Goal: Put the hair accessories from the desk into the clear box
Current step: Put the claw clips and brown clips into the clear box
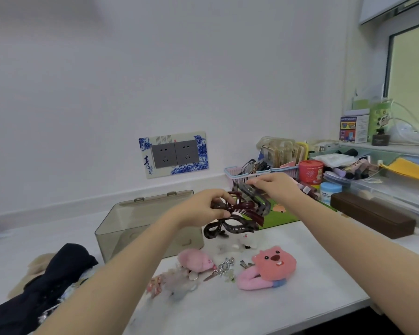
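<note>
My left hand [205, 206] grips a dark red claw clip [244, 206] held above the desk. My right hand [277, 186] pinches a grey translucent claw clip [249, 193] right beside it; the two clips touch or overlap. Below them a dark brown bow-shaped clip [228, 228] lies on the desk. The clear box [131, 223] stands open to the left, its lid tipped back toward the wall. In front lie a pink plush clip [196, 259], a pink beaver plush band [266, 268], metal clips [224, 265] and small pale accessories [172, 282].
Dark fabric [51, 279] lies at the left on the white desk [228, 310]. At the back right stand a pink basket [240, 176], a red tin [310, 170], a blue-lidded jar [330, 191], a brown case [370, 213] and clear trays. A green mat [279, 215] lies under the clips.
</note>
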A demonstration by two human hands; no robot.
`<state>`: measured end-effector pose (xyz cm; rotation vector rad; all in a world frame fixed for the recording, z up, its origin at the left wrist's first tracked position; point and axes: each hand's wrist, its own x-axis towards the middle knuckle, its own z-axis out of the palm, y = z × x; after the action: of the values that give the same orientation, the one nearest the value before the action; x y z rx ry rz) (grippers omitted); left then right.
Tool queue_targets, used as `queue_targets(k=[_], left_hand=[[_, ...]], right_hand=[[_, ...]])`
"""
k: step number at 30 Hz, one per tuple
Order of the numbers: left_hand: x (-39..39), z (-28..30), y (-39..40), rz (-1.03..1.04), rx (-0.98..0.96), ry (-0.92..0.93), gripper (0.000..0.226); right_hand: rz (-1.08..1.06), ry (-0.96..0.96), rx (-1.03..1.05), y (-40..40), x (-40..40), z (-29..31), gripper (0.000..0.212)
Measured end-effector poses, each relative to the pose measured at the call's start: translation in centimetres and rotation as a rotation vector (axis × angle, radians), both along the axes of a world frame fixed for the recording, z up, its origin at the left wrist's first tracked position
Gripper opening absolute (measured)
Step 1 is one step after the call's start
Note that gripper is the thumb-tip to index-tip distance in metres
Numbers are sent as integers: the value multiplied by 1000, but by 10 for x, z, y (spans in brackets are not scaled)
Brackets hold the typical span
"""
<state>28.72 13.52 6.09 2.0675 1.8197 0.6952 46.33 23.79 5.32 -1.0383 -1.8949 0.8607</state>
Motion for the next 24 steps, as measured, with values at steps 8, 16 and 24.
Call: queue_targets(k=[8, 16, 24], left_hand=[[-48, 51, -38, 103, 104, 10, 21], [-131, 60, -56, 279, 81, 47, 24], [-182, 9, -32, 299, -140, 79, 28]], right_hand=[[124, 146, -1, -28, -40, 46, 40], [286, 109, -80, -28, -120, 56, 36], [398, 13, -127, -14, -173, 32, 38]])
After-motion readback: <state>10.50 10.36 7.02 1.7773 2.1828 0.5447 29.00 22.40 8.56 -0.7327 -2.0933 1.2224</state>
